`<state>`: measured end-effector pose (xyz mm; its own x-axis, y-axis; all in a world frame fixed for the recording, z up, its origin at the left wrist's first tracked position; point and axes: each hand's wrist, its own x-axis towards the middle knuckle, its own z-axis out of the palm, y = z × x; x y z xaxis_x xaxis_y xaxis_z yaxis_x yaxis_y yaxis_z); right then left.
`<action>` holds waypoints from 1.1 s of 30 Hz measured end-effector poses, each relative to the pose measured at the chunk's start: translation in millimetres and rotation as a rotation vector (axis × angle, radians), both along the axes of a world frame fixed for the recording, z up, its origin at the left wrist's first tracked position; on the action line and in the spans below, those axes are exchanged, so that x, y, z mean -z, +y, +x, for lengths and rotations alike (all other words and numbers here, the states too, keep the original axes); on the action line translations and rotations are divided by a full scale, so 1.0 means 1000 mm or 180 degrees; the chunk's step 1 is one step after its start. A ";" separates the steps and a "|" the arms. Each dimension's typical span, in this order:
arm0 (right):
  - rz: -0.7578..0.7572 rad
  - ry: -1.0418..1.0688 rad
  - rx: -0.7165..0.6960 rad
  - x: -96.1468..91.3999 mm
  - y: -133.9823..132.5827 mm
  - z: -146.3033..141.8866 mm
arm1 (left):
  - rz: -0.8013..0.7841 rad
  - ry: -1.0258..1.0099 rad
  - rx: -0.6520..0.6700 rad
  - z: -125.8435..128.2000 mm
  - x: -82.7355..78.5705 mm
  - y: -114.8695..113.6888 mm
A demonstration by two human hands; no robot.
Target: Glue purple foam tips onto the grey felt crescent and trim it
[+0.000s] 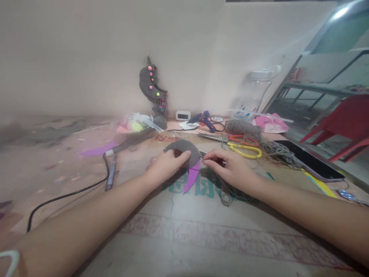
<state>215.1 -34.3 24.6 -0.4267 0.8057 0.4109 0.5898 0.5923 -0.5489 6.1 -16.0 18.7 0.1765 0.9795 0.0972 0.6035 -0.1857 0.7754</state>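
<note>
A purple crescent (192,177), wrapped over much of its length in grey yarn, is gripped between the thumb and fingers of my left hand (169,164). Its bare purple tip points down toward me. Just right of it, my right hand (227,164) is closed in a pinch on grey yarn close to the crescent's edge. Loose grey yarn (226,198) trails in loops on the table below my right hand. The fingers of my left hand behind the crescent are hidden.
Behind my hands lie scissors with yellow handles (245,151), a blue glue gun (205,120), a small digital clock (183,115) and a grey yarn bundle (242,129). A phone (309,159) rests at right. A decorated grey crescent (147,84) hangs on the wall. At left lies a cutter knife (111,173) beside a black cable (69,195).
</note>
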 end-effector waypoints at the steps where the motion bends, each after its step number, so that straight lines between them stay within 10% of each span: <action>1: -0.0023 -0.0043 0.0027 0.001 0.001 0.003 | -0.0010 -0.0039 0.0012 0.000 0.001 0.001; 33: -0.0196 0.0041 0.0203 0.002 0.008 0.003 | -0.0171 -0.0275 0.0328 -0.005 0.000 0.001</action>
